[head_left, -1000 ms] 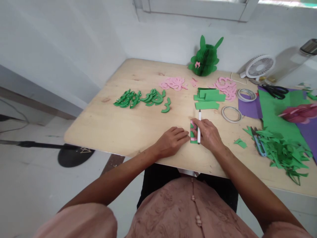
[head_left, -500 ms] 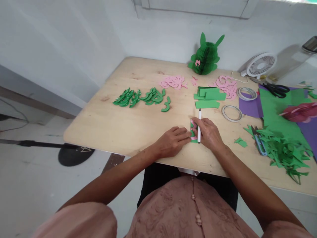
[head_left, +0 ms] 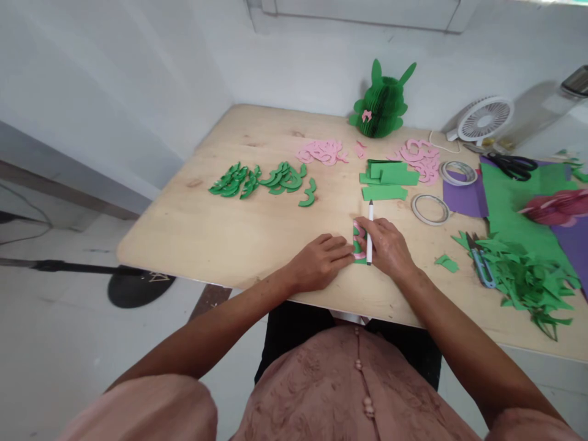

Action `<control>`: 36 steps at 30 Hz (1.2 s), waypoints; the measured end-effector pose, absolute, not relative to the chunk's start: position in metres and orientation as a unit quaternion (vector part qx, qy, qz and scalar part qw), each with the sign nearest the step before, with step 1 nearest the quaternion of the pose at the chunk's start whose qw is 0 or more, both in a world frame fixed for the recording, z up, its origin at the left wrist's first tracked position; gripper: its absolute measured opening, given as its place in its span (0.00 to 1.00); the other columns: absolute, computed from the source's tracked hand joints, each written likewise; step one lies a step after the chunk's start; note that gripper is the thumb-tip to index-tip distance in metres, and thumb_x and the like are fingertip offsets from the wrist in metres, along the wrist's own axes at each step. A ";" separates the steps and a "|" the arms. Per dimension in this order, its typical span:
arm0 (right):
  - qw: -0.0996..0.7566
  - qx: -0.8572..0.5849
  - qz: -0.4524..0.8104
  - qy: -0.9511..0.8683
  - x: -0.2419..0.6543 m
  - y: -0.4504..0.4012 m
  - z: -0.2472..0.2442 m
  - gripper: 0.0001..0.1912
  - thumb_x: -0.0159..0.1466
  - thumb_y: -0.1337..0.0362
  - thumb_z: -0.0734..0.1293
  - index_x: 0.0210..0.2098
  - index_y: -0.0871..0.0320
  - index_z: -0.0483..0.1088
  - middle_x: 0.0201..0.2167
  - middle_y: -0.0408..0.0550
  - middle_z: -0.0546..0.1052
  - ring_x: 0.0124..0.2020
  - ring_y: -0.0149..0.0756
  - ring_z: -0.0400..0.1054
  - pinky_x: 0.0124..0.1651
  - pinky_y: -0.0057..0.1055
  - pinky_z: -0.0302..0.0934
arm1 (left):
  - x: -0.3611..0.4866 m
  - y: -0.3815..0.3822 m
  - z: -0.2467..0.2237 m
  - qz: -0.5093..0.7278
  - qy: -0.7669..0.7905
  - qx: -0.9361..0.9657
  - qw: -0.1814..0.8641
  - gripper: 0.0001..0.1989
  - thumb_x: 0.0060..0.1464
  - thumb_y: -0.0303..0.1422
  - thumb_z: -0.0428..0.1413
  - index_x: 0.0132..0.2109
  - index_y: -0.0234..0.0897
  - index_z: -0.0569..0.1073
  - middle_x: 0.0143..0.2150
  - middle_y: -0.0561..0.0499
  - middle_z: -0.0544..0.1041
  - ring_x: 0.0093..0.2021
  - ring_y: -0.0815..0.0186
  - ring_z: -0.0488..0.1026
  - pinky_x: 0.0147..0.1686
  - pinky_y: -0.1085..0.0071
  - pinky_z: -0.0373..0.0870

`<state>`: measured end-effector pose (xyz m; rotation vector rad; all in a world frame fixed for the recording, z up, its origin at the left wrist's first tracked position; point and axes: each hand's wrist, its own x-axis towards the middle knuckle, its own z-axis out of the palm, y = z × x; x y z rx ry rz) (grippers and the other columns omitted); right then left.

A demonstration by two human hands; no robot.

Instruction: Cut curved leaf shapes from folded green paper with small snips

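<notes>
Near the table's front edge lies a small green paper piece point(head_left: 361, 261) with a pink curved paper shape point(head_left: 362, 254) on top. My left hand point(head_left: 320, 263) rests flat on the table, its fingertips on the left edge of these papers. At their right side, my right hand point(head_left: 386, 246) is closed on a white marker point(head_left: 370, 236), which points away from me; its thumb and fingertips also press on the papers. Beyond the marker tip lie green paper strips point(head_left: 384, 193). Cut green curved shapes point(head_left: 288, 177) and pink cutouts point(head_left: 322, 152) are further back.
A green honeycomb paper figure point(head_left: 382, 109) stands at the wall. To the right are tape rolls point(head_left: 430, 209), a white fan point(head_left: 485, 120), black scissors point(head_left: 512, 166), blue snips point(head_left: 482, 263), green scraps point(head_left: 533, 275), purple paper point(head_left: 463, 196) and a red paper piece point(head_left: 558, 208).
</notes>
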<state>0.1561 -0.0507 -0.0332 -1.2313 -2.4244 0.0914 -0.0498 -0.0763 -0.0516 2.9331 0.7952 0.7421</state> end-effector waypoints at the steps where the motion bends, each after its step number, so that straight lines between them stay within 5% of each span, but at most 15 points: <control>1: 0.208 -0.443 0.034 -0.872 0.156 -0.051 -0.033 0.18 0.65 0.64 0.58 0.53 0.60 0.64 0.38 0.55 0.77 0.40 0.47 0.67 0.41 0.41 0.63 | -0.050 -0.076 -0.052 0.239 0.253 0.937 0.006 0.13 0.57 0.25 0.47 0.47 0.37 0.71 0.51 0.48 0.74 0.51 0.62 0.66 0.50 0.61 0.63; 36: 0.221 -0.437 0.031 -0.872 0.157 -0.050 -0.034 0.17 0.64 0.65 0.60 0.52 0.61 0.64 0.37 0.55 0.76 0.40 0.44 0.67 0.40 0.39 0.63 | -0.050 -0.076 -0.052 0.241 0.242 0.940 -0.002 0.11 0.58 0.26 0.47 0.46 0.36 0.71 0.50 0.46 0.74 0.51 0.62 0.66 0.49 0.62 0.63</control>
